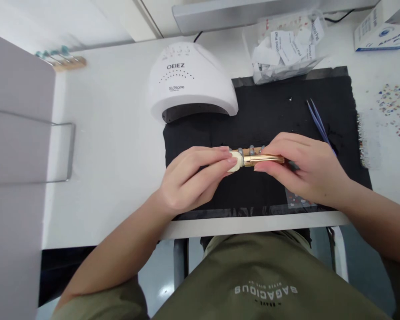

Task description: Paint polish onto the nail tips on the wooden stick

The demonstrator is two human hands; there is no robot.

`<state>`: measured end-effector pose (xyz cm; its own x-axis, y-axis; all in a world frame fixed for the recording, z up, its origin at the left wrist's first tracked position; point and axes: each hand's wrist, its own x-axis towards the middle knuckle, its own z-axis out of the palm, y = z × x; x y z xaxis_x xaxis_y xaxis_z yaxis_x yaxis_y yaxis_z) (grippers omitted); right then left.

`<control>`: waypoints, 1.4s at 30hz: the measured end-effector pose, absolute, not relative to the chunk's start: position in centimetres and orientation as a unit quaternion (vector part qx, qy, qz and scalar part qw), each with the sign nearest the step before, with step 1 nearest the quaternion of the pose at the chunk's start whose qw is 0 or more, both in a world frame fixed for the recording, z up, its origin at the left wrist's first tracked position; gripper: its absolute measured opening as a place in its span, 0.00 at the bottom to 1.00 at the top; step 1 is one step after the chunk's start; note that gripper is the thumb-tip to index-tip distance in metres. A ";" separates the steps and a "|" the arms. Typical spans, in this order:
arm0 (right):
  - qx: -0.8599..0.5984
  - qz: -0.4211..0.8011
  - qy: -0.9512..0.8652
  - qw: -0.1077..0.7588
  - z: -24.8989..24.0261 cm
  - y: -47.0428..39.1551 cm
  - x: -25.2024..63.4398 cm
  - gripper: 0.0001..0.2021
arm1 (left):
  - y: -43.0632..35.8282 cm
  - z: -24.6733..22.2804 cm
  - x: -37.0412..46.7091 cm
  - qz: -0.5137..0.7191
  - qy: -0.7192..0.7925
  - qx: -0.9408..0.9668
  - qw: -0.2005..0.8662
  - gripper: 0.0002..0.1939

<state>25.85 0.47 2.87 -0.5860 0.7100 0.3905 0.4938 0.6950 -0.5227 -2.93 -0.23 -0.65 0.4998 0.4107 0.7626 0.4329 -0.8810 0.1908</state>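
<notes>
Between my hands, over the black mat (pixel 200 138), a cream round piece (pixel 235 162) meets the end of a gold ribbed tube (pixel 264 159). The fingers of my left hand (pixel 197 177) are closed on the cream piece. My right hand (pixel 308 166) grips the gold tube between thumb and fingers. Just behind the tube lies a wooden strip (pixel 245 151) with several small grey-blue pieces on it, partly hidden by my hands.
A white lamp (pixel 193 82) stands behind my left hand. Blue tweezers (pixel 319 122) lie beyond my right hand. A clear bin (pixel 285 53) of packets and an alcohol pad box (pixel 382 29) are at the back; small colourful pieces (pixel 391 104) lie at the right.
</notes>
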 end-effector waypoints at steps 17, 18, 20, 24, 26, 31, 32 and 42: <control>-0.354 0.184 -0.889 0.224 3.6 0.5 25.8 0.24 | -0.6 -0.3 -3.0 -0.412 -0.226 -0.882 -0.001 0.14; -0.355 0.192 -0.888 0.220 3.7 0.6 25.8 0.25 | -0.6 -0.2 -2.9 -0.410 -0.220 -0.885 -0.002 0.12; -0.349 0.208 -0.887 0.220 3.8 0.7 25.8 0.26 | -0.6 0.0 -2.8 -0.411 -0.208 -0.888 0.001 0.10; -0.323 0.219 -0.889 0.239 3.4 0.9 25.9 0.19 | -0.5 0.1 -2.7 -0.425 -0.207 -0.881 0.021 0.11; -0.322 0.218 -0.885 0.255 3.1 1.0 26.0 0.13 | -0.5 0.0 -2.8 -0.426 -0.221 -0.877 0.026 0.12; -0.296 0.164 -0.882 0.328 2.9 0.7 26.1 0.05 | -0.6 -0.4 -3.1 -0.431 -0.247 -0.868 0.010 0.16; -0.295 0.153 -0.882 0.334 2.9 0.6 26.1 0.07 | -0.6 -0.4 -3.2 -0.430 -0.246 -0.869 0.007 0.17; -0.334 0.208 -0.885 0.249 3.5 0.6 25.8 0.19 | -0.4 -0.1 -2.8 -0.430 -0.216 -0.877 0.013 0.10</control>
<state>25.82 0.60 3.54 -0.6526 0.6948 0.3022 0.4879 0.6905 -0.5341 -2.77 -0.39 -0.07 0.5372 0.3680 0.7590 0.3896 -0.9063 0.1637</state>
